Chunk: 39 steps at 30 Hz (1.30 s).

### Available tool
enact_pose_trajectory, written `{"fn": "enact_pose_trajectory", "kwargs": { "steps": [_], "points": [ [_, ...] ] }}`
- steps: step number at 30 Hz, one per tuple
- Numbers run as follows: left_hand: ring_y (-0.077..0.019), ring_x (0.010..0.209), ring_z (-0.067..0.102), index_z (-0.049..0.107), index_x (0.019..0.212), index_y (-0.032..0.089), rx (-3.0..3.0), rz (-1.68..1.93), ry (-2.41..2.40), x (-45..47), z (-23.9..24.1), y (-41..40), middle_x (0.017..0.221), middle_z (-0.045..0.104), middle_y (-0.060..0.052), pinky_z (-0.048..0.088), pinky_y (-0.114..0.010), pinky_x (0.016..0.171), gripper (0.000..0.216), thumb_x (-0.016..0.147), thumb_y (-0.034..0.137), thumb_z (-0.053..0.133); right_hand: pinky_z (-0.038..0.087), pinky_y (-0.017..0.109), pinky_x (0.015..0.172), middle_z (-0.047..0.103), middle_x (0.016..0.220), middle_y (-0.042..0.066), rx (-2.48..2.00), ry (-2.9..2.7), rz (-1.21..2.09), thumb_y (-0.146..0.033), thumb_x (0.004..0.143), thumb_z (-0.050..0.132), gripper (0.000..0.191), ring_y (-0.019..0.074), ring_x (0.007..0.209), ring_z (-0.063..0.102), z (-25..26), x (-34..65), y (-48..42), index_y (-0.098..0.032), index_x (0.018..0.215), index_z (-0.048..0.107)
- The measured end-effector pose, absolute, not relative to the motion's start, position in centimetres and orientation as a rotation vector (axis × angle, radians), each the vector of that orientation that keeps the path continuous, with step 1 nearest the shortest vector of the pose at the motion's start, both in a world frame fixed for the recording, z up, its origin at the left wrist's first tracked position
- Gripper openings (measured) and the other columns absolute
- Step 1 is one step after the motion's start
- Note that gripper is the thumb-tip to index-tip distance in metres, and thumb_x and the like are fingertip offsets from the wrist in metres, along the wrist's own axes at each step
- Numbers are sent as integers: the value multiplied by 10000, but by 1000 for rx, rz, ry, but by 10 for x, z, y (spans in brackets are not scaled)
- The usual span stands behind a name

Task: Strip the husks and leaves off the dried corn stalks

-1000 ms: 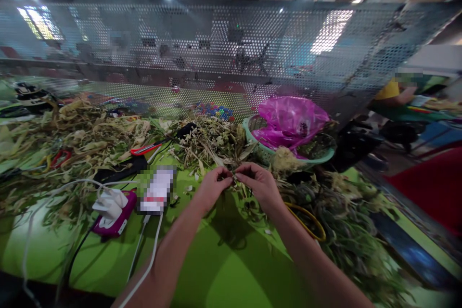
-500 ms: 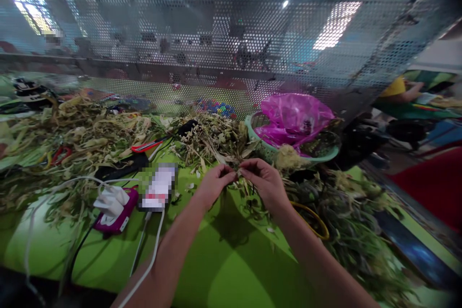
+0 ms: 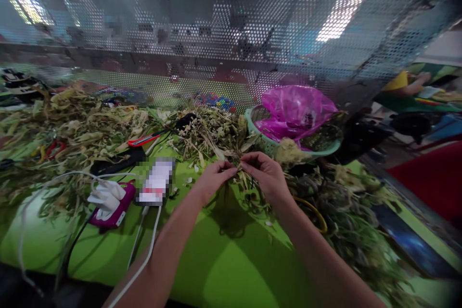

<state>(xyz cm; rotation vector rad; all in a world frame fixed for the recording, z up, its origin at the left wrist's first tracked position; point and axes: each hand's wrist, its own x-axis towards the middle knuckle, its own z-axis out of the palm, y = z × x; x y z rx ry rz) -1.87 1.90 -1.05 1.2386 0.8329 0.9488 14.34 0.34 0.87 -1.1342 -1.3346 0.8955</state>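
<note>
Close together above the green table (image 3: 224, 269), my two hands meet at the fingertips. My left hand (image 3: 212, 178) pinches a piece of dried plant (image 3: 238, 166) between thumb and fingers. From the other side, my right hand (image 3: 266, 173) pinches that same piece. Its exact shape is small and partly covered by the fingers. Just behind my hands lies a heap of dried leaves and stalks (image 3: 212, 130). Small plant scraps (image 3: 254, 199) are strewn under and beside my right hand.
At left are a phone (image 3: 156, 180) on a cable, a purple power strip (image 3: 111, 207), a red cutter (image 3: 144, 140) and more dried plants (image 3: 75, 120). A green basket (image 3: 314, 155) holds a magenta plastic bag (image 3: 296, 110). Greener stalks (image 3: 350, 211) lie right; a perforated metal panel (image 3: 198, 24) stands behind.
The camera has tilted down slightly, so the scene sits a little higher in view. Both hands stay pinched together at nearly the same spot, with only small finger shifts.
</note>
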Motion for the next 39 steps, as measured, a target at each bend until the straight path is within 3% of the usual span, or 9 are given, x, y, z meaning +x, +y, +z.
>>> {"fn": "enact_pose_trajectory", "kwargs": {
  "steps": [8, 16, 21, 24, 29, 35, 39],
  "points": [
    [-116, 699, 494, 616, 759, 145, 1247, 998, 833, -19, -12, 22, 700, 573, 16, 374, -244, 707, 160, 689, 278, 672, 440, 289, 700, 619, 766, 4, -1108, -1320, 923, -295, 683, 750, 187, 156, 734, 549, 9, 138, 1, -210, 824, 663],
    [-160, 812, 584, 678, 981, 174, 1037, 937, 832, -30, -10, 22, 903, 681, -54, 438, -276, 727, 365, 797, 476, 591, 453, 286, 683, 633, 783, 17, -1154, -1314, 880, -340, 692, 740, 227, 165, 740, 561, 10, 142, 2, -204, 854, 657],
    [-190, 793, 637, 638, 969, 155, 773, 853, 622, -23, -3, 15, 847, 693, -85, 485, -326, 749, 293, 774, 373, 644, 476, 297, 653, 627, 784, 18, -1147, -1285, 913, -362, 702, 731, 231, 167, 702, 568, 10, 143, 2, -218, 861, 646],
    [-168, 695, 622, 601, 910, 163, 737, 845, 664, -18, -2, 13, 752, 673, -59, 479, -305, 677, 257, 746, 346, 676, 479, 294, 642, 627, 791, 26, -1148, -1279, 899, -372, 706, 725, 238, 173, 709, 571, 11, 142, 1, -218, 869, 642],
    [-112, 614, 549, 568, 831, 165, 854, 879, 702, -18, -7, 14, 676, 608, -1, 427, -251, 627, 281, 703, 361, 723, 469, 284, 676, 627, 800, 27, -1146, -1277, 856, -350, 692, 736, 236, 171, 741, 568, 13, 143, 1, -207, 857, 647],
    [-165, 860, 565, 654, 912, 157, 1153, 928, 789, -24, -3, 18, 931, 667, -58, 423, -292, 787, 291, 779, 415, 630, 468, 301, 702, 640, 779, 21, -1175, -1396, 893, -348, 685, 742, 240, 176, 745, 575, 19, 146, 1, -199, 855, 658],
    [-164, 818, 550, 661, 893, 135, 1365, 932, 810, -23, -4, 20, 863, 662, -51, 410, -293, 780, 294, 764, 398, 637, 474, 306, 699, 642, 761, 11, -1179, -1465, 866, -346, 697, 723, 217, 175, 732, 582, 22, 141, -2, -203, 845, 655]
  ]
}}
